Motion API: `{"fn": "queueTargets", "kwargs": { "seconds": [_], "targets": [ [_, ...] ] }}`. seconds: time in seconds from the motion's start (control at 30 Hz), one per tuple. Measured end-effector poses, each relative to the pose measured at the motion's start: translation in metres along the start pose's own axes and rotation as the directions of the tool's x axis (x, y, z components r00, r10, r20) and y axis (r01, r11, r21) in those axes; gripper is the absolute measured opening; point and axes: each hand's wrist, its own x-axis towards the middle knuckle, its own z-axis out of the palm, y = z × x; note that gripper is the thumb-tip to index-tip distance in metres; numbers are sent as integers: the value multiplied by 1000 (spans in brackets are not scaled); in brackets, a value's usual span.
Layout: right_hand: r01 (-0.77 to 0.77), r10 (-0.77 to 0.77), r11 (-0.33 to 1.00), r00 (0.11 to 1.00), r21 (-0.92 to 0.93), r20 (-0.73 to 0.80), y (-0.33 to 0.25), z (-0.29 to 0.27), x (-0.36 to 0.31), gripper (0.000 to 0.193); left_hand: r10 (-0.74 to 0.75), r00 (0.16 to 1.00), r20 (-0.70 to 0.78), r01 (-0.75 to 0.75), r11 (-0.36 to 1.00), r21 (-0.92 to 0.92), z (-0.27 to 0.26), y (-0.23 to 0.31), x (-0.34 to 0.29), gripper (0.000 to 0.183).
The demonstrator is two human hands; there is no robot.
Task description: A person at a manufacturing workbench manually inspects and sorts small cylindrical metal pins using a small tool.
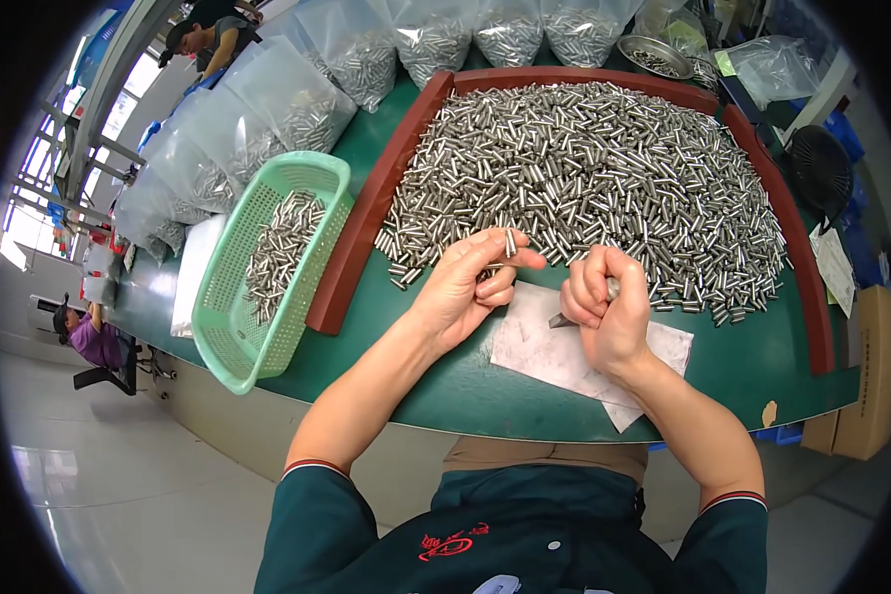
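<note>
The left hand [455,289] pinches a small metal pin [510,243] between thumb and finger, near the pile's front edge. The right hand [614,312] is curled tightly around what looks like a dark-tipped tool [561,321], mostly hidden by the fingers. Below lies a smudged white sheet [527,342]. Beyond, a red-brown frame [361,238] borders the pile of pins [584,168]; left of it stands a green basket [230,342] holding more.

A red emblem with red script [447,544] stands on the dark green shirt [584,510], its characters inverted to the viewer and not legible. A vertical line of dark print [866,361] runs along the cardboard box [853,416] at right, likewise too small to read.
</note>
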Motion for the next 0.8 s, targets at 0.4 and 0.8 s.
{"fn": "queueTargets", "kwargs": {
  "seconds": [0.4, 0.8],
  "targets": [
    [-7, 7, 1000, 1000, 1, -5, 0, 1, 0, 33, -91, 993, -71, 86, 994, -74, -2, -1, -1, 22],
    [-14, 14, 1000, 1000, 5, -5, -1, 1, 0, 30, -116, 988, -104, 107, 991, -85, -2, 2, -1, 24]
  ]
}}
